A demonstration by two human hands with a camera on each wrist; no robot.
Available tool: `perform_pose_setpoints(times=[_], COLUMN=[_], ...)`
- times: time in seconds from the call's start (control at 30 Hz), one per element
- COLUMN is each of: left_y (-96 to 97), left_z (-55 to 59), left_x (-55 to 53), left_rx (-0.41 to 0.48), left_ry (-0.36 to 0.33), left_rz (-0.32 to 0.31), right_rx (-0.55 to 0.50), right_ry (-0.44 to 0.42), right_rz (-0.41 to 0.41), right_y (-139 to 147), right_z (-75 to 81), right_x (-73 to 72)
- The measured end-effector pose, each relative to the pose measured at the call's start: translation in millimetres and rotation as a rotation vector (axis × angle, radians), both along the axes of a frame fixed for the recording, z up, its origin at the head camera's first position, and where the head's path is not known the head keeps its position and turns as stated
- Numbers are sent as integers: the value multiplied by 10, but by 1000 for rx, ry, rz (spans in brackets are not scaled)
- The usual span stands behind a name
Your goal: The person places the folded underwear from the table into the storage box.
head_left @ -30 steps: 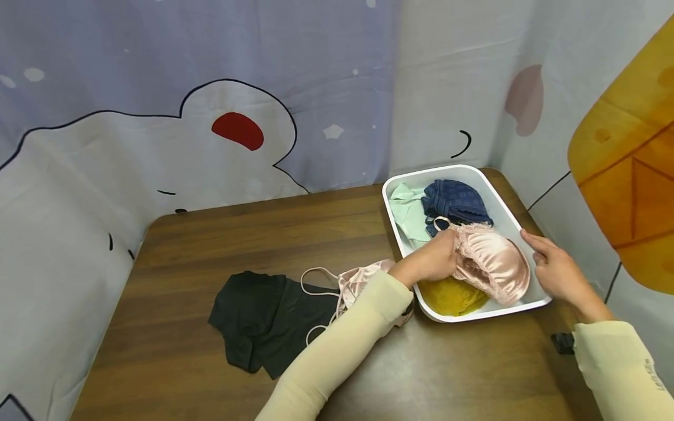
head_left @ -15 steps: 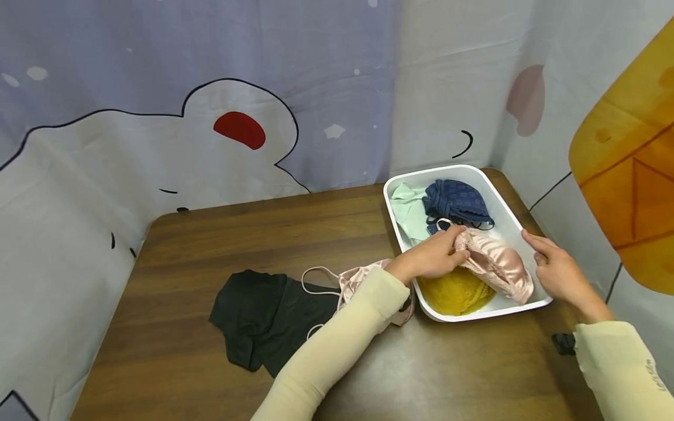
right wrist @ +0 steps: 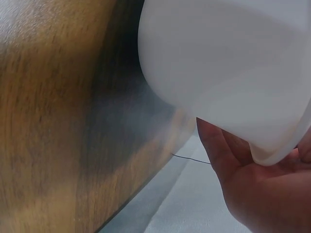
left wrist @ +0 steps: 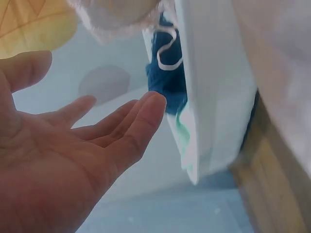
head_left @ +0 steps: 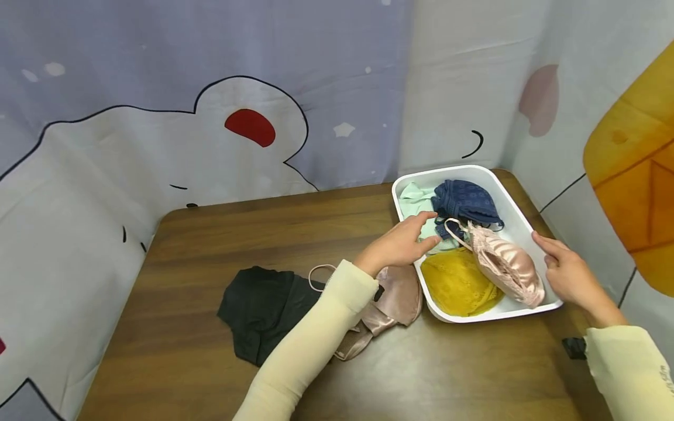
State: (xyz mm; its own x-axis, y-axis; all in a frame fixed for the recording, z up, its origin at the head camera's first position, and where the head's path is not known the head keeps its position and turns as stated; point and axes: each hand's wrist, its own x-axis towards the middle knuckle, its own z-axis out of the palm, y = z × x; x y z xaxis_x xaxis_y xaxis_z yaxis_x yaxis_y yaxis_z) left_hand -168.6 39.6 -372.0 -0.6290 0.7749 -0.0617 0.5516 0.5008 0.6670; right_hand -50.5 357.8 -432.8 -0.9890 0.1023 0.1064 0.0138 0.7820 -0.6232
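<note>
Fingers (left wrist: 132, 138) of the left hand (head_left: 396, 242) are spread and hold nothing, over the left rim of the white tray (head_left: 506, 204), whose right rim the right hand (head_left: 571, 273) pinches. From the left fingertips outward, the tray contains a mint garment (head_left: 415, 200), a mustard garment (head_left: 458, 283), a pink satin bra (head_left: 513, 266) and a navy garment (head_left: 467, 200); these four appear placed. Outside the tray, a dusty-pink satin garment (head_left: 400, 293) below the left wrist and a dark garment (head_left: 260, 310) farther left, partly behind the forearm, appear outstanding on the table (head_left: 221, 234).
</note>
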Motion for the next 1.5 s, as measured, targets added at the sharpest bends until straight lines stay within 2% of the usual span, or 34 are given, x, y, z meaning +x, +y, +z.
perform_pose_setpoints(times=[0.17,0.4,0.57,0.73,1.1,1.3,1.5], left_y=[-152,-346,-481,-643,-990,-1204,-1500], left_z=[44,39,80,131,186,223,272], left_x=[-41,-64,-111,-169,-218,-219,-165], left_rx=[38,80,70,101,131,158,174], left_ry=[61,8,22,42,35,33,52], left_rz=[44,125,155,185,249,290,327], right_rx=[15,33,31,30,46,49,48], right_ry=[-12,-17,-35,-36,-37,-39,-28], right_rz=[-9,-14,-22,-21,-22,-25,-12], right_y=[54,101,121,134,180,217,227], right_z=[-4,-32,-43,-35,-23,-42,-23], right_x=[4,10,9,5,16,18,-8])
